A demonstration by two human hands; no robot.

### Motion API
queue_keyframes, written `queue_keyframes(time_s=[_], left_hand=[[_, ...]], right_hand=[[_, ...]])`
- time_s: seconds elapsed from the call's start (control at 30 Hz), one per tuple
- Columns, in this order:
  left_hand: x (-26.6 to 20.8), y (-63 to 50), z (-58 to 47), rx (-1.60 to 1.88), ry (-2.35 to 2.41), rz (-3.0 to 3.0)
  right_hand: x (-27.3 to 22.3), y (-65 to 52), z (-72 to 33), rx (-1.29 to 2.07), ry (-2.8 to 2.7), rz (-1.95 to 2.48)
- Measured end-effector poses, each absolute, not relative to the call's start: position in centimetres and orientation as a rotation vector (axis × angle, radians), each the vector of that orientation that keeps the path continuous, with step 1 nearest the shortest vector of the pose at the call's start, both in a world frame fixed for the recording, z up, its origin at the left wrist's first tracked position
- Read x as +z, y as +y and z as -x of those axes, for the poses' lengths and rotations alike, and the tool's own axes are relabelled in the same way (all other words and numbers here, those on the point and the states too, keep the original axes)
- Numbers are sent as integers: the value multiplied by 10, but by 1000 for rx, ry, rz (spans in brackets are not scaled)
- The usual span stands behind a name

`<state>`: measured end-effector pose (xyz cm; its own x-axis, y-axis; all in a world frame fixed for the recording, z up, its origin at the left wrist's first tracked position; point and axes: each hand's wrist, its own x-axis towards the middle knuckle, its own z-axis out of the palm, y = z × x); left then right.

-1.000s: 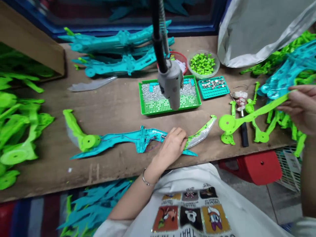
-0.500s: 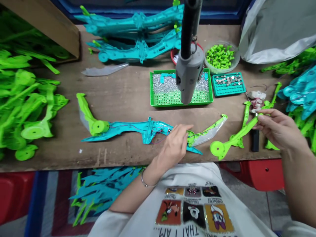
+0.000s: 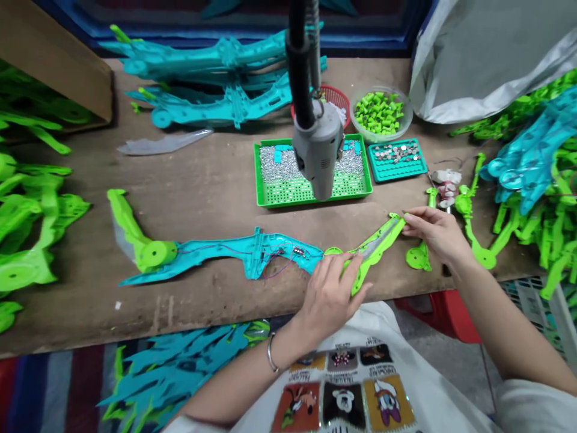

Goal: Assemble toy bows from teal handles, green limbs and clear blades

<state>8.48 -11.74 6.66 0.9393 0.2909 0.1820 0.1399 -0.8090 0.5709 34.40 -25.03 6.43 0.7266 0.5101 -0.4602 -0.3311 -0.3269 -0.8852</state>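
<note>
A blue bow-shaped plastic shell (image 3: 216, 249) lies across the table, thin wires running inside it. At its left end sits a green curved arm (image 3: 155, 254) with a translucent blade. Over the right end, another green curved arm piece (image 3: 383, 246) lies along a translucent strip. My right hand (image 3: 435, 231) pinches this piece near its upper tip. My left hand (image 3: 331, 294) is closed around its lower end, with thumb and index finger on either side, and hides most of the joint beneath.
A hanging grey power screwdriver (image 3: 318, 153) partly blocks a green tray (image 3: 259, 180) of screws. Behind stand a teal tray (image 3: 378, 174) of small metal discs and a bowl (image 3: 408, 123) of green parts. Blue shells (image 3: 225, 108) are stacked at the back; green parts (image 3: 31, 240) pile at left.
My right hand has brought the green arm piece leftward from the right side onto the shell's right end. My left hand has moved onto its lower end. The view has shifted slightly.
</note>
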Motion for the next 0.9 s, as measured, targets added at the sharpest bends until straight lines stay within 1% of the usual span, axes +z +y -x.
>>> queue_keyframes(time_s=[0.1, 0.33, 0.57, 0.9], left_hand=[[63, -114, -90, 310, 359, -2570], [49, -111, -94, 374, 362, -2513], [51, -106, -98, 367, 383, -2498], [64, -106, -103, 137, 363, -2744]], right_hand=[[56, -244, -350, 834, -147, 1730], [50, -237, -349, 829, -188, 1815], [50, -237, -353, 854, -215, 1844], [45, -234, -360, 892, -184, 1849]])
